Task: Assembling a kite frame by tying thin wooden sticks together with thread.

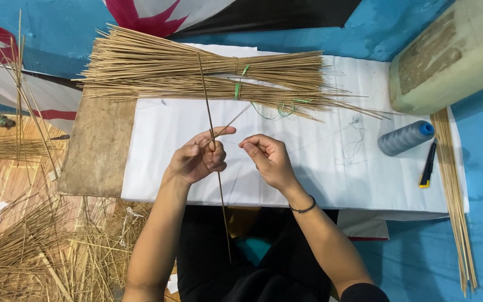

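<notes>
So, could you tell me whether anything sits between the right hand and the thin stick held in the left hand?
Nothing visible: only a narrow open gap above the white sheet separates the right hand from the stick in the left hand.

Two hands – left hand (pixel 197 158), right hand (pixel 268 158). Two crossed sticks (pixel 211 120) held. One grey thread spool (pixel 406 137), one utility knife (pixel 427 165), one tied stick bundle (pixel 197 75) – loose sticks uncountable.

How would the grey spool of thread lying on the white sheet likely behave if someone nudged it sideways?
The grey spool of thread lies on its side on the white sheet, so it would probably roll, perhaps curving since it looks tapered. It seems light. Its loose thread might trail or unwind.
</notes>
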